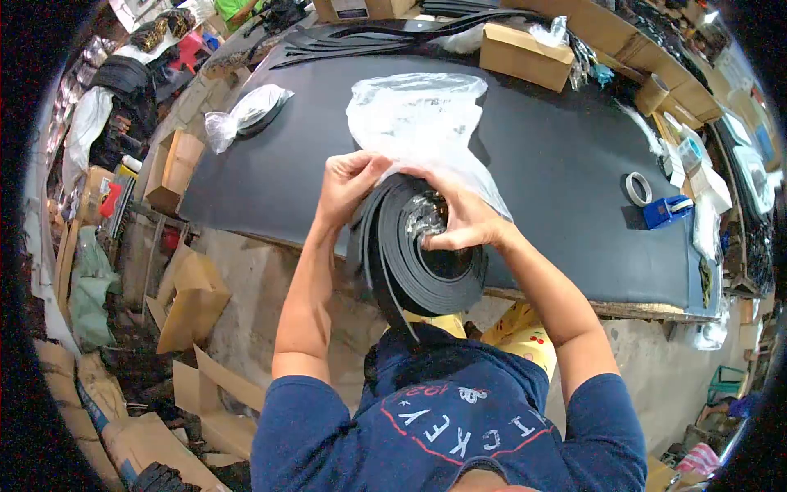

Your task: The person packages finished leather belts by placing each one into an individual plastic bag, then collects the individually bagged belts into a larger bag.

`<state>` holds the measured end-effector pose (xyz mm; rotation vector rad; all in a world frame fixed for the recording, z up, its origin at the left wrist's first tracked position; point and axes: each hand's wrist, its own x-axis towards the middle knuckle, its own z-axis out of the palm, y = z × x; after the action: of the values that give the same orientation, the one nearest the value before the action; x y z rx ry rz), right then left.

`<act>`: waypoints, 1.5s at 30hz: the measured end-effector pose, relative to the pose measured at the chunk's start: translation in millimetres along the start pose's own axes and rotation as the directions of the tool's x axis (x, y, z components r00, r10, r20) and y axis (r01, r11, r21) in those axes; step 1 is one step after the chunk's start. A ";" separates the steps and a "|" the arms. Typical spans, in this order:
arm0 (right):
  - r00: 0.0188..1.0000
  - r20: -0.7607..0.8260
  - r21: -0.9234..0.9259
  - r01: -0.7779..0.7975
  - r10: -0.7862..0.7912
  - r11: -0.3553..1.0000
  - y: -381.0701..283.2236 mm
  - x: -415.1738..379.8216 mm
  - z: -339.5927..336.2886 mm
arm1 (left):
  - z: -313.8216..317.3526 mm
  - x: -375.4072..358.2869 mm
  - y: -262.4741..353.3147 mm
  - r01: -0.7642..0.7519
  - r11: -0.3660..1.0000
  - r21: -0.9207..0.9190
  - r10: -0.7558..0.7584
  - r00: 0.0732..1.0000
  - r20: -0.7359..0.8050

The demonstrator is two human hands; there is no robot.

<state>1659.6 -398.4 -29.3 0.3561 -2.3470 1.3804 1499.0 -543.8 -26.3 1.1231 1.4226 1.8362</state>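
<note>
A thick coil of black strips (447,283) is held at the near edge of the dark table, one loose strip end hanging toward my lap. My left hand (351,184) pinches the edge of a clear plastic bag (418,115) at the coil's upper left. On the coil's upper right, my right hand (459,215) grips it, with the thumb inside the central hole and the fingers over the outer layers by the bag. Shiny metal-like pieces show in the coil's centre. The bag lies on the table beyond the coil.
A bagged bundle (250,113) lies at the table's left. Long black strips (352,41) and a cardboard box (525,57) are at the back. A tape roll (638,189) and blue tape dispenser (666,211) sit at the right. Open boxes (197,299) stand on the floor at left.
</note>
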 end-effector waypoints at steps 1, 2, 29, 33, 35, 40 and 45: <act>0.999 -0.025 -0.073 -0.045 0.043 0.996 -2.4 0.3 0.5 | 2.2 -4.3 8.2 -0.041 0.985 0.170 0.047 0.998 -0.029; 0.993 -0.017 -0.193 -0.122 0.121 0.974 0.3 -1.6 -2.1 | 1.2 -9.8 13.9 -0.037 0.985 0.169 0.043 0.999 -0.030; 0.911 -0.321 -0.720 -0.058 -0.258 0.692 82.0 -42.3 28.8 | 190.6 98.8 -46.6 -0.704 0.018 0.710 -0.020 0.710 0.704; 0.950 -0.303 -0.786 -0.203 -0.079 0.583 55.3 -5.1 31.3 | 245.1 71.8 -45.5 -0.758 0.459 0.464 -0.255 0.388 0.886; 0.968 -0.202 -0.770 -0.252 0.151 0.586 55.6 1.2 30.3 | 265.2 39.3 -29.1 -0.767 0.569 0.296 -0.189 0.228 0.955; 0.942 -0.202 -0.748 -0.324 0.267 0.579 34.6 -11.5 4.0 | 234.8 -36.3 20.1 -0.851 0.510 0.122 0.234 0.274 0.933; 0.872 -0.316 -0.616 -0.489 0.374 0.617 60.3 -30.9 -31.2 | 125.6 -64.3 45.4 -0.416 0.396 0.818 -0.007 0.890 0.456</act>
<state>1668.9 -341.4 -76.5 -0.5633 -2.6884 0.5481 1642.5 -547.8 10.4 2.1402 2.1349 0.6950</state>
